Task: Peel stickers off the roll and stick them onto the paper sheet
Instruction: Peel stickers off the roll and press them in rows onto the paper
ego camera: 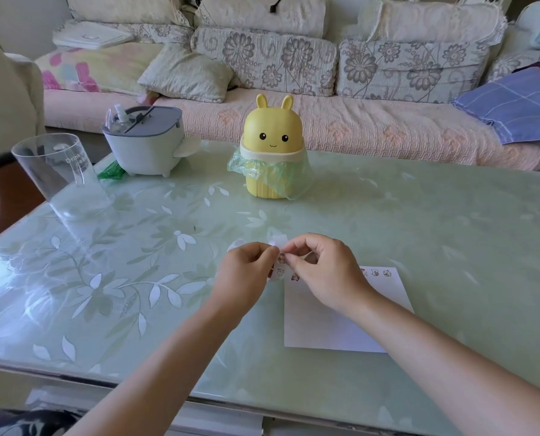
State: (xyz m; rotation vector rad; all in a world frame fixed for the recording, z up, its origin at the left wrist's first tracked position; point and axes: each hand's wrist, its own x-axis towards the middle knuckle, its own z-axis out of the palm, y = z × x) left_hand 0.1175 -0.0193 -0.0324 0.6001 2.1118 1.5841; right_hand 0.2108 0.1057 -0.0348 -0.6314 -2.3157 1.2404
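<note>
You are holding the sticker roll (280,265) up off the table (136,247), just beyond the far left corner of the paper sheet (325,325). Your left hand (246,272) is curling round the loose end of the backing and pinching it between thumb and fingertips. That is probably to pull the strip flat so it gives you something to peel against. Your right hand (322,272) is meeting it from the right, thumb and forefinger pinching together at the strip's upper edge, with the other fingers loosely bent. You seem to be picking at the corner of a sticker there, though whether it is lifting is too small to tell.

The sheet is lying flat on the near right part of the table, under your right wrist, so the reach from peeling to sticking is short. A row of small stickers (375,272) is sitting along its far edge, and the rest of the sheet is bare, so I judge the task to be at an early stage.

Farther off, a yellow rabbit bin (273,152) is standing mid-table, with a grey container (142,140) and a clear cup (61,177) at the far left, all well apart from your hands.
</note>
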